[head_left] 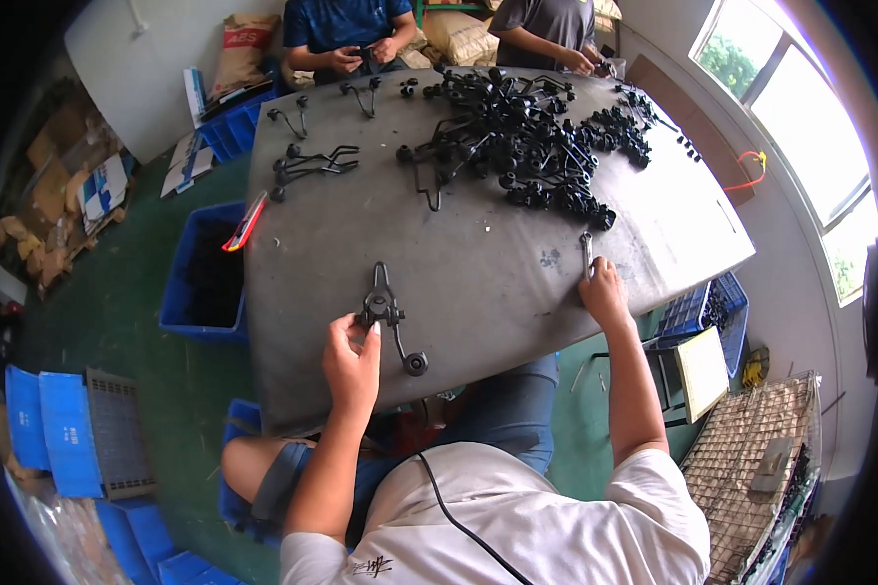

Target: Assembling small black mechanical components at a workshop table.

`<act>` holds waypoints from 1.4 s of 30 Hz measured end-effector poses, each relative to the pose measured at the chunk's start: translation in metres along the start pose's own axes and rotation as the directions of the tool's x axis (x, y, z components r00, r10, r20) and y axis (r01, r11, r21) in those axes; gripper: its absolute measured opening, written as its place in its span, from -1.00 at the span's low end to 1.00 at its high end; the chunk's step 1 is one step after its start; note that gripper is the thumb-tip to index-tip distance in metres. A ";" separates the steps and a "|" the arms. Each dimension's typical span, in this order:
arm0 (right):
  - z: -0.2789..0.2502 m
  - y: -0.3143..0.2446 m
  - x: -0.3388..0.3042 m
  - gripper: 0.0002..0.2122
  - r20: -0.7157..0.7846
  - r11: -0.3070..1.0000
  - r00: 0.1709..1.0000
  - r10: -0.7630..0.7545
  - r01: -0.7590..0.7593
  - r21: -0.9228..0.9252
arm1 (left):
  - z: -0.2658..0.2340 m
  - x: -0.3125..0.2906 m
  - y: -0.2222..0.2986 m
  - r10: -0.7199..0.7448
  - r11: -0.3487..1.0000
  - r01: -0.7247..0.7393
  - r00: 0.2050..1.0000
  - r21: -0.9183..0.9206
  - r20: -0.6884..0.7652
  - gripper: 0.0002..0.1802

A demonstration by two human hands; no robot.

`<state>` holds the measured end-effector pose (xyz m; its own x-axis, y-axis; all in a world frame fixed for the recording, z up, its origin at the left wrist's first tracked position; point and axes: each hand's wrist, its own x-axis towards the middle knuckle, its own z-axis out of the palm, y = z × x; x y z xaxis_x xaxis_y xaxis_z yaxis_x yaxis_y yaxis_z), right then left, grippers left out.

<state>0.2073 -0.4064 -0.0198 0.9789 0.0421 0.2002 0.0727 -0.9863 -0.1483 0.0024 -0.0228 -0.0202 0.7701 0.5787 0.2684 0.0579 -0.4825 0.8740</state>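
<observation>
While left hand [353,362] pinches black bracket [379,306] | right hand [607,293], fingers clamped on probable wrench [587,253]

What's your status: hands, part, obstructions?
Left hand gripping black assembly. Right hand holding silver wrench. Pile of black parts beyond wrench; nothing visible between hands.

white short-sleeved shirt [527,512]; dark print [373,566]; thin black cable [443,503]; blue shorts [507,414]

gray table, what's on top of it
The table bears heaped and loose black parts and a red knife; the left hand holds a black bracket, the right hand a metal tool. The heaped parts hide what's beneath.
</observation>
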 end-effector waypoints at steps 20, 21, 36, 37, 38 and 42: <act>-0.015 -0.211 -0.118 -0.89 -0.011 0.324 0.885 -0.465 0.181 0.929 | -0.003 -0.003 0.000 -0.018 0.997 0.017 1.000 -0.070 -0.017 -0.63; -0.019 -0.213 -0.120 -0.86 -0.142 0.352 0.838 -0.528 0.367 0.861 | -0.003 -0.003 0.001 -0.012 0.998 0.010 1.000 -0.069 -0.022 -0.63; -0.044 -0.243 -0.070 -0.84 0.257 0.507 0.851 -0.458 0.013 0.862 | -0.001 -0.001 -0.009 0.142 0.990 -0.141 0.990 0.011 -0.017 -0.59; -0.038 -0.243 -0.054 -0.82 0.356 0.457 0.818 -0.453 -0.130 0.880 | 0.001 -0.001 -0.009 0.137 0.991 -0.136 0.991 0.015 -0.014 -0.60; -0.030 -0.243 -0.039 -0.80 0.447 0.402 0.770 -0.454 -0.271 0.875 | 0.002 -0.001 -0.008 0.142 0.990 -0.142 0.990 0.012 -0.010 -0.60; 0.013 -0.241 0.004 -0.77 0.684 0.273 0.411 -0.603 -0.700 0.660 | 0.001 -0.002 -0.011 0.142 0.990 -0.142 0.989 0.014 -0.034 -0.59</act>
<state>0.1963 -0.1667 0.0045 0.4890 0.7209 -0.4912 -0.5389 -0.1931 -0.8199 0.0009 -0.0194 -0.0312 0.7487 0.5262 0.4032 -0.0428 -0.5686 0.8215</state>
